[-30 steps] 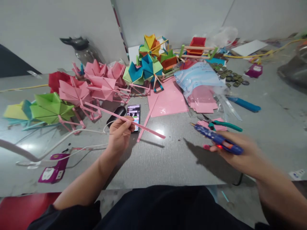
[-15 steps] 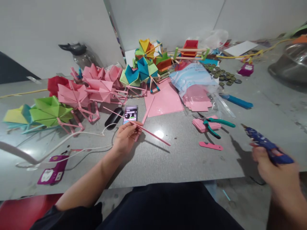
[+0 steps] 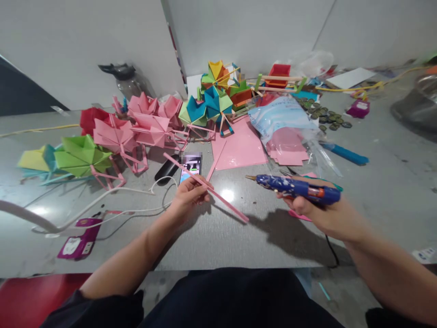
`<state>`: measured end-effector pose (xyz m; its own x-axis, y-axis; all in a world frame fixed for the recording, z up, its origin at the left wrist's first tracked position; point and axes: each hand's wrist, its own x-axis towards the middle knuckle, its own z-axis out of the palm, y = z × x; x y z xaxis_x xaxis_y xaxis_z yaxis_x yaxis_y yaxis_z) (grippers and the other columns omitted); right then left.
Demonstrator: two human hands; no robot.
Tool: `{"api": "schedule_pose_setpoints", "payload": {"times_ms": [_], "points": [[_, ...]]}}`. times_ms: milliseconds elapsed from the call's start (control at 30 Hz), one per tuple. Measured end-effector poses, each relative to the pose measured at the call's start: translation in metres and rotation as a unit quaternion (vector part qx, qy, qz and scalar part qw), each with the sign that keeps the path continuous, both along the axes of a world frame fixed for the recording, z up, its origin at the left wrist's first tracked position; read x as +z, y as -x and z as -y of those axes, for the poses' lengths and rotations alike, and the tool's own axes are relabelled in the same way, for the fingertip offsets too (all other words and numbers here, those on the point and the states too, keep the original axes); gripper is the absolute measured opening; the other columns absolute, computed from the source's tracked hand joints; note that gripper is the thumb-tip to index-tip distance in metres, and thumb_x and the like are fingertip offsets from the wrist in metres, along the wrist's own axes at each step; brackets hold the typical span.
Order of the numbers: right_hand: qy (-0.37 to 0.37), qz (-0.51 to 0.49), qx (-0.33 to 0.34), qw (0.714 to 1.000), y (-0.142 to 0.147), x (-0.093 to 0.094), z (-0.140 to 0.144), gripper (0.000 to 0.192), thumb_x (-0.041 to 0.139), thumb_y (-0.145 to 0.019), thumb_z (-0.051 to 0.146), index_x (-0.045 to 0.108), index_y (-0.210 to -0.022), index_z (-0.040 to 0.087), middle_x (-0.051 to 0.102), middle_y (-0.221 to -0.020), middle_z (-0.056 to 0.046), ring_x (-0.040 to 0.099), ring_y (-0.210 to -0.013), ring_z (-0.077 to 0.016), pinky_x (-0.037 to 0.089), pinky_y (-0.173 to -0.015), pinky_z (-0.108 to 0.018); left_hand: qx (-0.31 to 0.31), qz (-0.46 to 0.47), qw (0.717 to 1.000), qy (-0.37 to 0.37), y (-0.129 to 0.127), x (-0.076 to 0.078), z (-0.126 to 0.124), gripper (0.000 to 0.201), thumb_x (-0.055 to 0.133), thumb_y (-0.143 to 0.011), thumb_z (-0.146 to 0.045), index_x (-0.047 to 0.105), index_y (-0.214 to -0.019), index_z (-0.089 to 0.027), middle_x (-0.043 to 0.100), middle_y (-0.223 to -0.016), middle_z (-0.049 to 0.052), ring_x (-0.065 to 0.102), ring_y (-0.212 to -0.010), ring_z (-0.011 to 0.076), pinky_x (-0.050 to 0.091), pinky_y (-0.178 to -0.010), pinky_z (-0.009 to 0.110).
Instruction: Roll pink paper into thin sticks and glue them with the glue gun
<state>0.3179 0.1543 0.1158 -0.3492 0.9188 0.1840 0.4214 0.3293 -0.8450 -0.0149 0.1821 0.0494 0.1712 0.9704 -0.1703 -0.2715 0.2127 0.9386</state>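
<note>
My left hand [image 3: 191, 197] pinches a thin pink stick [image 3: 227, 205] near its middle; the stick slants down to the right above the table. In my right hand [image 3: 321, 214] is a blue glue gun [image 3: 290, 187], its metal nozzle pointing left, a little above and right of the stick's lower end, apart from it. Just behind my left hand lie a phone [image 3: 191, 163] with a lit screen and a flat pink strip [image 3: 215, 162]. Pliers [image 3: 337, 187] and a pink piece [image 3: 300, 216] are mostly hidden beneath my right hand and the glue gun.
Several folded paper shapes [image 3: 114, 134] on stick frames fill the left and back. Pink sheets [image 3: 239, 148], a plastic bag [image 3: 278, 114], coins [image 3: 329, 117] and a blue cutter [image 3: 348, 154] lie behind. A white cable [image 3: 136, 189] and a purple box [image 3: 79, 239] are at left.
My right hand has brought the glue gun leftward from the right edge, turning its nozzle left toward the stick. My left hand has shifted slightly and the stick is turned a little.
</note>
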Motion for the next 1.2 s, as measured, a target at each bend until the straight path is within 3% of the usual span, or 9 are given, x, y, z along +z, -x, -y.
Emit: {"api": "schedule_pose_setpoints", "payload": {"times_ms": [167, 333, 467, 600, 867, 1033, 1200], "points": [[0.071, -0.074, 0.057, 0.993, 0.016, 0.001, -0.024, 0.047, 0.063, -0.098, 0.067, 0.074, -0.096, 0.021, 0.052, -0.060, 0.003, 0.049, -0.050, -0.0117, 0.041, -0.043, -0.024, 0.011, -0.019, 1.000, -0.014, 0.001, 0.001, 0.001, 0.032, 0.078, -0.090, -0.047, 0.076, -0.084, -0.016, 0.071, -0.071, 0.007, 0.063, -0.059, 0.0144, 0.044, -0.047, 0.024], [0.138, -0.075, 0.130, 0.979, 0.025, -0.005, -0.028, 0.052, 0.060, -0.098, 0.070, 0.071, -0.094, 0.020, 0.059, -0.066, 0.000, 0.056, -0.055, -0.0130, 0.045, -0.048, -0.025, 0.034, -0.038, 0.999, -0.019, 0.000, -0.004, 0.004, 0.026, 0.081, -0.089, -0.043, 0.074, -0.088, -0.018, 0.070, -0.066, 0.003, 0.061, -0.054, 0.0124, 0.043, -0.047, 0.022], [0.115, -0.079, 0.175, 0.975, 0.035, -0.015, -0.030, 0.058, 0.056, -0.098, 0.075, 0.069, -0.092, 0.019, 0.062, -0.077, -0.002, 0.057, -0.066, -0.0144, 0.046, -0.057, -0.027, 0.040, -0.017, 0.999, -0.014, -0.002, -0.003, 0.008, 0.023, 0.086, -0.085, -0.038, 0.073, -0.088, -0.018, 0.072, -0.069, 0.003, 0.065, -0.059, 0.0132, 0.051, -0.054, 0.023], [0.113, -0.080, 0.177, 0.974, 0.039, -0.021, -0.031, 0.058, 0.056, -0.096, 0.076, 0.068, -0.096, 0.019, 0.062, -0.089, -0.004, 0.058, -0.074, -0.0161, 0.046, -0.062, -0.028, 0.016, 0.003, 1.000, -0.008, -0.004, 0.001, 0.012, 0.026, 0.086, -0.086, -0.043, 0.078, -0.085, -0.018, 0.074, -0.075, 0.005, 0.066, -0.064, 0.0141, 0.056, -0.063, 0.027], [0.054, -0.023, 0.194, 0.979, 0.044, -0.028, -0.023, 0.053, 0.053, -0.102, 0.069, 0.059, -0.081, 0.020, 0.059, -0.091, -0.004, 0.057, -0.076, -0.0170, 0.045, -0.068, -0.032, 0.026, -0.035, 0.999, -0.014, -0.007, -0.008, 0.015, 0.029, 0.084, -0.086, -0.047, 0.080, -0.084, -0.018, 0.069, -0.071, 0.004, 0.060, -0.064, 0.0134, 0.050, -0.062, 0.027], [0.005, 0.008, 0.193, 0.981, 0.046, -0.037, -0.019, 0.041, 0.058, -0.103, 0.057, 0.059, -0.084, 0.020, 0.059, -0.092, -0.005, 0.059, -0.080, -0.0187, 0.047, -0.073, -0.034, 0.041, -0.040, 0.998, -0.011, -0.007, -0.012, 0.016, 0.028, 0.089, -0.082, -0.043, 0.078, -0.089, -0.018, 0.069, -0.073, 0.002, 0.062, -0.063, 0.0123, 0.050, -0.061, 0.025], [-0.023, 0.007, 0.198, 0.980, 0.046, -0.038, -0.019, 0.043, 0.057, -0.104, 0.058, 0.057, -0.083, 0.021, 0.059, -0.091, -0.005, 0.058, -0.079, -0.0185, 0.045, -0.072, -0.033, 0.034, -0.034, 0.998, -0.027, -0.006, -0.011, 0.017, 0.027, 0.091, -0.079, -0.042, 0.079, -0.084, -0.018, 0.071, -0.074, 0.001, 0.063, -0.063, 0.0113, 0.051, -0.062, 0.025]]}}
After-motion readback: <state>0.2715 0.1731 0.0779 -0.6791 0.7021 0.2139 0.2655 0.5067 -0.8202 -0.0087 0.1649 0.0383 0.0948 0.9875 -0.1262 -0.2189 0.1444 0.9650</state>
